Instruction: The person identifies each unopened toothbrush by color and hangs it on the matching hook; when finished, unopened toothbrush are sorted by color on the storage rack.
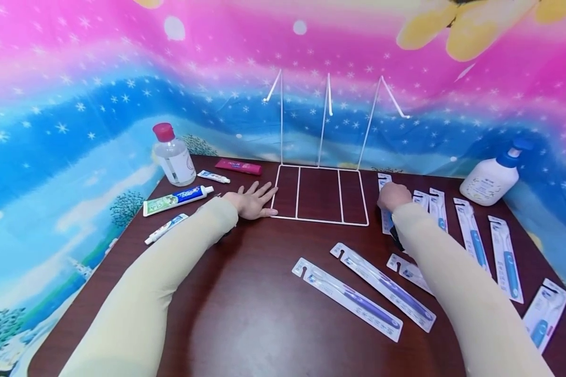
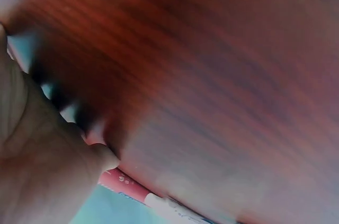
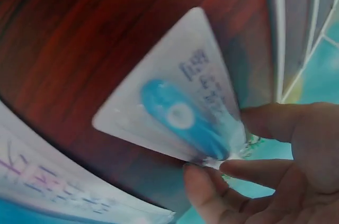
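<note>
My left hand [image 1: 251, 203] lies palm down with fingers spread, its fingertips at the left base wire of a white wire rack [image 1: 297, 193]. In the left wrist view, that palm [image 2: 42, 176] is low over the dark tabletop. Right of the rack, my right hand [image 1: 395, 197] pinches a packaged toothbrush [image 1: 386, 225] with a blue handle. The right wrist view has thumb and fingers on opposite edges of this blister pack [image 3: 183, 107]; its far end is hidden there. The rack stands upright, its three hooks bare.
Several packaged toothbrushes lie rightward, some blue [image 1: 507, 262], two purple [image 1: 382, 285] nearer the front. Toothpaste tubes [image 1: 176, 200] and a red-capped clear bottle [image 1: 175, 162] are at left. A white pump bottle [image 1: 490, 180] stands back right, before a patterned cloth backdrop [image 1: 217, 78].
</note>
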`<state>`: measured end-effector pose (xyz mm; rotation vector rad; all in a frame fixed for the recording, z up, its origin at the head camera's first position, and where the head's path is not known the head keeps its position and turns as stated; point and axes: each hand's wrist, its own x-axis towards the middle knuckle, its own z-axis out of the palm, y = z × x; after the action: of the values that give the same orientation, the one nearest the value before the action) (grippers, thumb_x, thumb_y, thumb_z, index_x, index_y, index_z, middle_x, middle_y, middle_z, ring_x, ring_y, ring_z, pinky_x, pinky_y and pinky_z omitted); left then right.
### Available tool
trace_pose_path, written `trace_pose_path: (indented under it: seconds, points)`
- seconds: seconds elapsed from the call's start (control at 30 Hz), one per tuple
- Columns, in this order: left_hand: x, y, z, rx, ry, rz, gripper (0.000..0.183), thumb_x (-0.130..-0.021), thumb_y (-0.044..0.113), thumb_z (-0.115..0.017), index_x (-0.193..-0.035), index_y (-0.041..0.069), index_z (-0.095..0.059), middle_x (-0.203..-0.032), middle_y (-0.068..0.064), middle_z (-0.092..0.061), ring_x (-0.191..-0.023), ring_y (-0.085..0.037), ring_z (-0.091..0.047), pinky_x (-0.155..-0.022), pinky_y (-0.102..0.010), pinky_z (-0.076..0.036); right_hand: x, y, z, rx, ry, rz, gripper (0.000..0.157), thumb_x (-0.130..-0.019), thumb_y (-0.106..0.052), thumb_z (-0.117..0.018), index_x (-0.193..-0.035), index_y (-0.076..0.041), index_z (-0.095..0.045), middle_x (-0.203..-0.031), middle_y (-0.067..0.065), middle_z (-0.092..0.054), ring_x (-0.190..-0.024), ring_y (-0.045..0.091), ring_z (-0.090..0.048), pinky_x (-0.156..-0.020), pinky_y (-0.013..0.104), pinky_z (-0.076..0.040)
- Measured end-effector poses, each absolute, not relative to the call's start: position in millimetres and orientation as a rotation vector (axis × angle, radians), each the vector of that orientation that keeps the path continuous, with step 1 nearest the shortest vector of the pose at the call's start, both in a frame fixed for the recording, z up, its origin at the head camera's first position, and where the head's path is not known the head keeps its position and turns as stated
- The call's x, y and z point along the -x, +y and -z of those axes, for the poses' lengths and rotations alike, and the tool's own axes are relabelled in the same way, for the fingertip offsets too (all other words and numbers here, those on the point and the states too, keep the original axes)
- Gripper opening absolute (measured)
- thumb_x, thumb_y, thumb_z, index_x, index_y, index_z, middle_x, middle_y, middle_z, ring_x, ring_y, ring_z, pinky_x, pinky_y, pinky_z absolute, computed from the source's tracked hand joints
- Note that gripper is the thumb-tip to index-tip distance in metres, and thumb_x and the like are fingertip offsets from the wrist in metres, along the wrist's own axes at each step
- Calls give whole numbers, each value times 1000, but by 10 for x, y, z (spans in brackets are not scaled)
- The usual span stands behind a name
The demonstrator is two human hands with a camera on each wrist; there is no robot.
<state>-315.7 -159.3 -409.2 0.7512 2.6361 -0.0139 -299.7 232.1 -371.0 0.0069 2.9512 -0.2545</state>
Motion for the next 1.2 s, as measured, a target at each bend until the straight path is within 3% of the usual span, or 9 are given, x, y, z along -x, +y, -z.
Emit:
trace_pose_path:
  seconds: [0.17, 0.3, 0.53, 0.67, 0.87, 1.07, 1.2]
  points:
    - [3117, -1572, 4056, -747, 2641, 33, 80, -89, 66, -27, -149, 22, 3, -154, -5, 7, -137, -36, 5, -102, -62, -7, 3003, 2388, 3724, -14, 2954, 301, 20, -85, -10, -57, -84, 7, -66, -82, 21, -61, -71, 33, -55, -69, 47, -46]
    - [3106, -1573, 4061, -742, 2628, 32, 80, -89, 66, -25, -149, 21, 4, -153, -6, 8, -137, -36, 7, -102, -62, -6, 3013, 2414, 3736, -64, 2934, 334, 30, -85, -17, -62, -96, 11, -64, -91, 25, -60, -77, 34, -58, -74, 49, -47]
    - [3180, -1591, 4114, -734, 2620, 4, 83, -86, 71, -24, -148, 24, 5, -153, -4, 10, -136, -36, 9, -100, -64, -2, 3029, 2519, 3704, -225, 2728, 698, 48, -85, -26, -63, -109, 14, -51, -99, 25, -52, -83, 33, -56, -66, 40, -51]
    - [3220, -1606, 4147, -730, 2613, 17, 85, -84, 73, -23, -148, 26, 8, -153, -3, 12, -136, -35, 11, -101, -64, -2, 3000, 2592, 3621, -264, 2522, 1033, 51, -90, -22, -55, -121, 15, -39, -110, 28, -48, -92, 35, -56, -72, 43, -51]
    - [3170, -1570, 4024, -715, 2614, 15, 83, -86, 70, -24, -148, 24, 7, -153, -5, 11, -136, -37, 11, -100, -64, -2, 2777, 2778, 3325, -147, 2561, 1233, 58, -94, -30, -51, -134, 8, -31, -121, 29, -46, -101, 37, -53, -84, 50, -44]
    - [3145, -1546, 3955, -692, 2585, 30, 83, -87, 69, -24, -148, 24, 9, -153, -3, 12, -136, -34, 11, -102, -62, -3, 2321, 2794, 2987, -46, 2733, 1336, 73, -88, -47, -54, -141, -2, -31, -129, 23, -46, -103, 34, -51, -83, 44, -45]
    - [3178, -1557, 4016, -693, 2570, 3, 84, -86, 70, -27, -148, 25, 9, -153, -4, 13, -136, -35, 12, -102, -62, -3, 2009, 2667, 2858, 31, 2776, 1453, 70, -87, -48, -54, -144, -14, -31, -132, 17, -48, -106, 32, -54, -84, 42, -47]
